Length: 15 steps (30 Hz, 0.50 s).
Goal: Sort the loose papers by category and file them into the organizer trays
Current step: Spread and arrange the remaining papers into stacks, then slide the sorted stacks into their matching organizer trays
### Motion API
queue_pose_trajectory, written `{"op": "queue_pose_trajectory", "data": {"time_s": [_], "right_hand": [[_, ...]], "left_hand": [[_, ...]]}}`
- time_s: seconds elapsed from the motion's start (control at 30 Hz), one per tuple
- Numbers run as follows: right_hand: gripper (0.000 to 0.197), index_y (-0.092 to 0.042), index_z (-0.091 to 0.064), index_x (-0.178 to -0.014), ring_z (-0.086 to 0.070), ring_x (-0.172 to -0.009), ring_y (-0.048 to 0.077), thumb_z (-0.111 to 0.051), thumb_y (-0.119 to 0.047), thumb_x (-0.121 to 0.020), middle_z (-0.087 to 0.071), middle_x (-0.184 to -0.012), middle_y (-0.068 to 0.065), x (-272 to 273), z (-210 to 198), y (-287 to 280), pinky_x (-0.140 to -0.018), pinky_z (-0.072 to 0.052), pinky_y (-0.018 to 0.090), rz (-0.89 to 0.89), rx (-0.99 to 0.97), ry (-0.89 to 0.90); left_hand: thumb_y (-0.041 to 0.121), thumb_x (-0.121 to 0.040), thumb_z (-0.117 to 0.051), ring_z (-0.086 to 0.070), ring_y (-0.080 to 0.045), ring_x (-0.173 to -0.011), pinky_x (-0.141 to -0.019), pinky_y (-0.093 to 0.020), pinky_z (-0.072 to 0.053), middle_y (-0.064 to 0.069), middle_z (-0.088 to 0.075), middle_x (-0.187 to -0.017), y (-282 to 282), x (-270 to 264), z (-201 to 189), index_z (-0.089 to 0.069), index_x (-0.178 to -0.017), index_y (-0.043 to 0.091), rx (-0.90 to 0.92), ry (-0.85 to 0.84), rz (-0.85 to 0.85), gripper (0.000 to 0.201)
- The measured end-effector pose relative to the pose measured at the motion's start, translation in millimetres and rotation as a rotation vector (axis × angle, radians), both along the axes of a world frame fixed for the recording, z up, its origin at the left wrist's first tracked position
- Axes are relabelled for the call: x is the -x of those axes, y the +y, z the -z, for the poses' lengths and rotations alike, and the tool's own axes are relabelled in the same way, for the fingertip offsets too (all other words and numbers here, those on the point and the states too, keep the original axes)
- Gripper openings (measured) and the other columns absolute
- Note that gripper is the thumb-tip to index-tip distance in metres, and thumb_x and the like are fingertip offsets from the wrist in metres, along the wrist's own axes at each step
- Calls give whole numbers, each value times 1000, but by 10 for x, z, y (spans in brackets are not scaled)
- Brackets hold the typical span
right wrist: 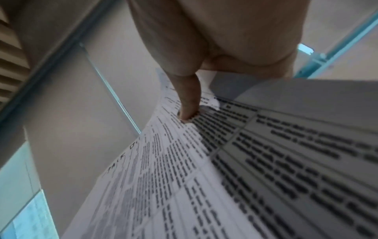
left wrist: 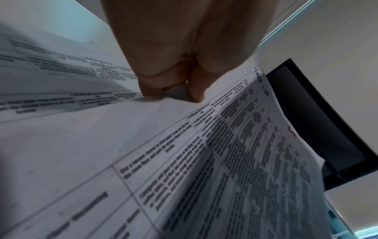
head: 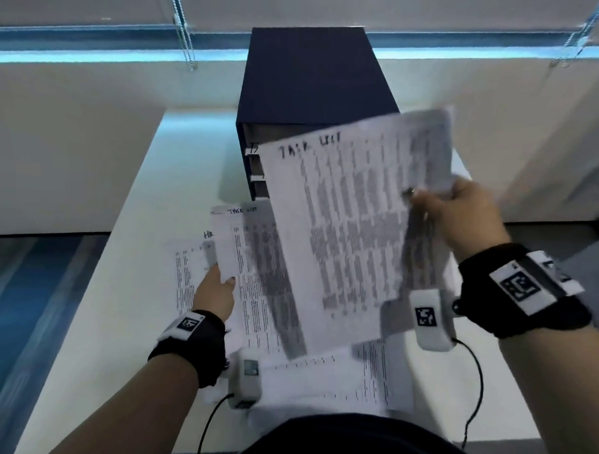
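My right hand (head: 428, 199) holds up a printed sheet headed "TASK LIST" (head: 353, 229), tilted in the air in front of the dark navy organizer (head: 315, 89). In the right wrist view the thumb (right wrist: 188, 105) presses on that sheet (right wrist: 204, 177). The organizer's tray slots (head: 256, 169) show at its front left; the lifted sheet hides the rest. Lower left, my left hand (head: 224, 278) pinches the edge of another task list sheet (head: 248, 259) lying on the table. Its fingertips (left wrist: 196, 97) touch that paper (left wrist: 143, 145) in the left wrist view.
Several more printed sheets (head: 335, 374) lie spread over the white table (head: 144, 253) in front of me, some overlapping. The organizer (left wrist: 317, 121) stands at the table's far end against a pale wall. The table's left edge drops to a blue floor.
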State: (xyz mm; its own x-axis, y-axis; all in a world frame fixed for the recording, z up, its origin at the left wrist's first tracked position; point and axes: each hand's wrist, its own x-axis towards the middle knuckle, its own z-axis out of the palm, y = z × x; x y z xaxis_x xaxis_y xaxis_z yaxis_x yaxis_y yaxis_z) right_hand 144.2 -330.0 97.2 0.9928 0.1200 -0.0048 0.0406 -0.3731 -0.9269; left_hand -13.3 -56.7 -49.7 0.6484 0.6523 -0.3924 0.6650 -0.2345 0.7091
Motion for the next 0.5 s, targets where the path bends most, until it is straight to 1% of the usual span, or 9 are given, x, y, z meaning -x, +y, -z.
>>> {"op": "queue_pose_trajectory", "data": {"time_s": [0.1, 0.17, 0.23, 0.27, 0.33, 0.37, 0.4, 0.43, 0.5], "right_hand": [[31, -7, -69, -106, -66, -82, 22, -73, -26, -81, -70, -93, 9, 123, 424, 100, -78, -54, 34, -47, 58, 185], [34, -9, -67, -109, -67, -86, 24, -72, -28, -81, -71, -97, 8, 214, 712, 141, -81, -55, 38, -60, 71, 291], [36, -12, -65, -110, -67, -90, 26, -72, -31, -81, -71, -101, 8, 287, 930, 175, -83, -55, 40, -75, 102, 337], [36, -12, -63, -110, -66, -90, 26, -71, -32, -81, -70, -102, 8, 316, 1012, 189, -80, -55, 39, -78, 115, 335], [37, -13, -55, -108, -63, -85, 23, -73, -30, -80, -67, -101, 7, 365, 1095, 215, -65, -51, 31, -45, 131, 325], [42, -14, -51, -112, -62, -83, 22, -74, -28, -79, -65, -102, 7, 389, 1113, 224, -60, -48, 28, -13, 122, 331], [51, -16, -46, -119, -62, -82, 22, -75, -26, -78, -64, -104, 7, 405, 1136, 225, -59, -47, 27, 11, 109, 344], [61, -18, -40, -126, -63, -84, 23, -76, -24, -78, -64, -106, 6, 421, 1152, 229, -62, -48, 27, 12, 106, 351], [70, -17, -34, -135, -62, -96, 25, -75, -26, -79, -62, -115, 6, 456, 1190, 255, -77, -49, 30, -40, 162, 356]], "left_hand": [[19, -99, -40, -39, -30, -133, -105, -37, -35, -8, -40, -147, -76, -24, -34, -33, -144, 14, 27, 0, 114, 46], [19, -99, -41, -43, -28, -130, -106, -40, -37, -3, -45, -143, -142, -23, -78, -37, -142, 18, 86, -16, 164, 43], [19, -99, -42, -48, -25, -125, -105, -43, -40, 2, -50, -139, -205, 11, -82, -40, -140, 22, 145, -27, 192, 41], [21, -98, -44, -49, -24, -124, -105, -44, -41, 3, -50, -139, -217, 29, -53, -40, -140, 24, 160, -33, 197, 42], [26, -96, -45, -52, -23, -122, -103, -44, -43, 2, -51, -139, -229, 58, 10, -41, -139, 28, 198, -18, 204, 43], [28, -97, -44, -52, -23, -122, -103, -44, -43, 1, -51, -139, -245, 68, 27, -42, -138, 28, 215, -3, 199, 42], [31, -97, -42, -51, -24, -123, -105, -43, -41, -1, -50, -140, -254, 80, 58, -43, -138, 26, 213, 11, 184, 41], [36, -97, -40, -49, -25, -125, -107, -41, -38, -3, -49, -141, -271, 96, 49, -46, -137, 26, 204, 25, 172, 42], [63, -85, -42, -44, -28, -130, -109, -44, -34, -3, -44, -145, -348, 135, -43, -50, -134, 29, 243, 56, 142, 60]]}}
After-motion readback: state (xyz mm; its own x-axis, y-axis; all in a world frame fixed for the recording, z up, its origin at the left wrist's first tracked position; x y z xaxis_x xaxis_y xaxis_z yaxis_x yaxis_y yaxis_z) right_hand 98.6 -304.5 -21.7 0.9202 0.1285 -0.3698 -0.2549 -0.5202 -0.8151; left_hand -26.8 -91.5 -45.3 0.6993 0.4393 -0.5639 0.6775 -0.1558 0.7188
